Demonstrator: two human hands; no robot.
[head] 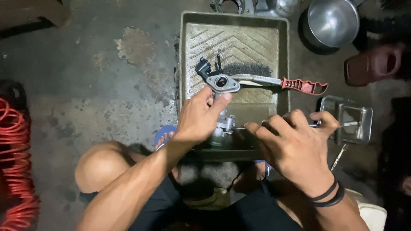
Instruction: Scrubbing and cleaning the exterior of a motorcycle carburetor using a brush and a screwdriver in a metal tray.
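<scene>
Head view, looking straight down at a squatting person over a stained concrete floor [85, 77].

Left hand [199, 117] clasped around one small metal carburettor [221, 87] — fingers wrapped on its body, thumb and forefinger up near the flange with its round bore, a black plastic fitting sticking out at the upper left. Held upright above the near end of one ribbed metal tray [188, 51], just over the tray's lower lip.

Right hand [295, 143] curled in a pinch around one thin metal tool [338, 125], shaft pointing right; too slender to name for sure. Two black bands [327, 196] on that wrist.

In the tray: one wire brush [257, 77] with a red handle jutting past the right rim, bristles dark and lying just behind the carburettor.

Right of the tray, one square metal housing [346, 117] on the floor, close to the right fingertips. Above it, one red plastic jug [372, 64] and one steel bowl [333, 21]. At the far left edge, one coil of red hose [15, 162].
</scene>
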